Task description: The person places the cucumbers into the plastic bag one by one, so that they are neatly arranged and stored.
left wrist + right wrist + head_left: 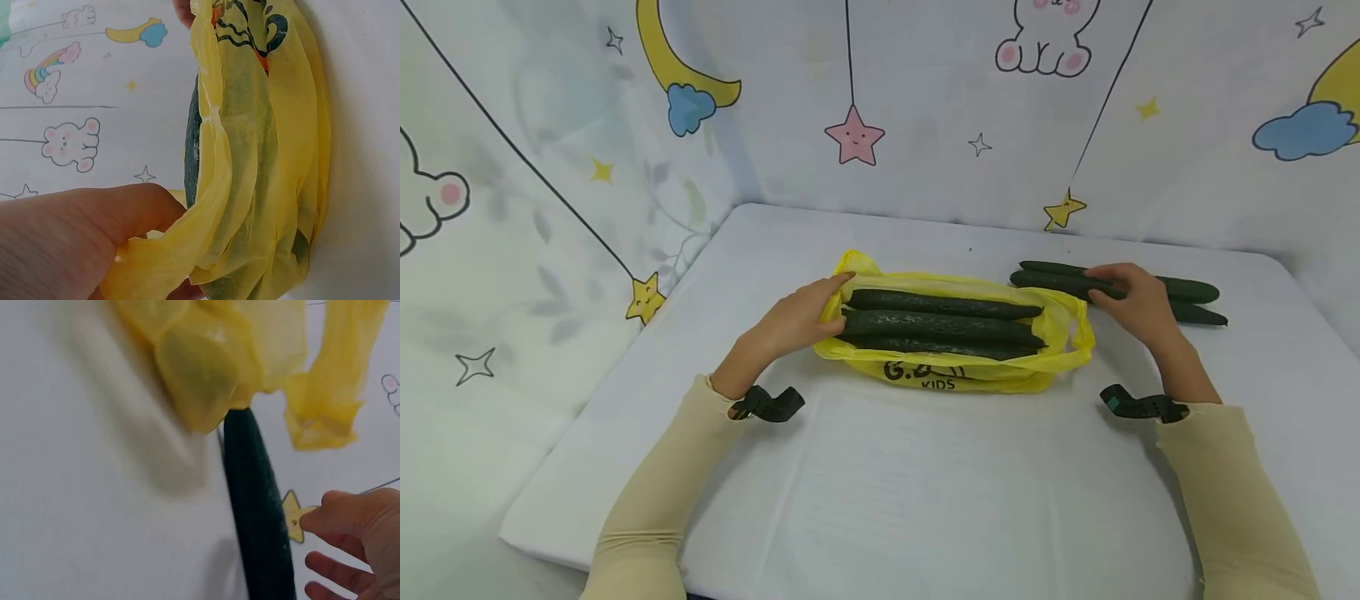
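A yellow plastic bag [880, 371] lies on its side with its mouth spread wide and dark green cucumbers [936, 325] lying lengthwise inside. At the bag's left end, my left hand [801, 317] grips the rim; the left wrist view shows yellow plastic [169, 250] between thumb and fingers. To the right of the bag, my right hand [1138, 304] hovers over two loose cucumbers [1187, 290] lying side by side. In the right wrist view, its thumb and fingers [334, 569] are spread beside a cucumber [256, 506], with a gap between them.
The white-covered table [925, 483] extends in front of the bag. Behind it stands a white cloth backdrop [925, 183] printed with stars, moons and bears. The bag's loose handle [1081, 333] sticks out near the right hand.
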`<state>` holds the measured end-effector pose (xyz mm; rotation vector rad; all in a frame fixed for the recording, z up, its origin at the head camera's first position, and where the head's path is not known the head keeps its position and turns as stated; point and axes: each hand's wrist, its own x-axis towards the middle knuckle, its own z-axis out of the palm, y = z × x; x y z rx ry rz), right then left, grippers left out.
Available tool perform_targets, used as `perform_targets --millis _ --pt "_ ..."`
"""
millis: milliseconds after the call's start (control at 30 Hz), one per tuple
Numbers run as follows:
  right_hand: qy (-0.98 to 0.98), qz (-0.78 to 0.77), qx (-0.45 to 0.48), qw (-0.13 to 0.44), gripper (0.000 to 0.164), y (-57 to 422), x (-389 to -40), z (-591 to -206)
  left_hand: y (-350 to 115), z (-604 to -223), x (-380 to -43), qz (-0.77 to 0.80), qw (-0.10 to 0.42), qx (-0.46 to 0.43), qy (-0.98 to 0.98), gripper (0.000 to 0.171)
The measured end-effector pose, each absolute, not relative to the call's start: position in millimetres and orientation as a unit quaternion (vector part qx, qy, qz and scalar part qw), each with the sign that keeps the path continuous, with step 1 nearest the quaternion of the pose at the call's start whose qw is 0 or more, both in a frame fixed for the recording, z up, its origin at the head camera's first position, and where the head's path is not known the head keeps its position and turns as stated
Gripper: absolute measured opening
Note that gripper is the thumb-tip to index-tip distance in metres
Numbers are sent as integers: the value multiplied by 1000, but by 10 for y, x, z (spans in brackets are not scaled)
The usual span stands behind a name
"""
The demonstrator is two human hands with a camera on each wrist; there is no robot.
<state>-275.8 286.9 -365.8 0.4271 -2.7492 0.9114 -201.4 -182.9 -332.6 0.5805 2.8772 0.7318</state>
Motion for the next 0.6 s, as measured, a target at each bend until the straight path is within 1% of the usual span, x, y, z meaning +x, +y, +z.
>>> perform_targets --millis 333,467,600 --pt "-955 268 122 42 40 2998 -2835 -3755 -1819 -3297 -2004 247 61 187 949 68" --pt "-955 266 122 44 39 3020 -2845 -3774 -1817 -3293 -2003 248 62 185 949 68" --pt "-952 269 134 65 38 3027 -2843 -3777 -1817 -3296 -2001 247 62 185 949 68"
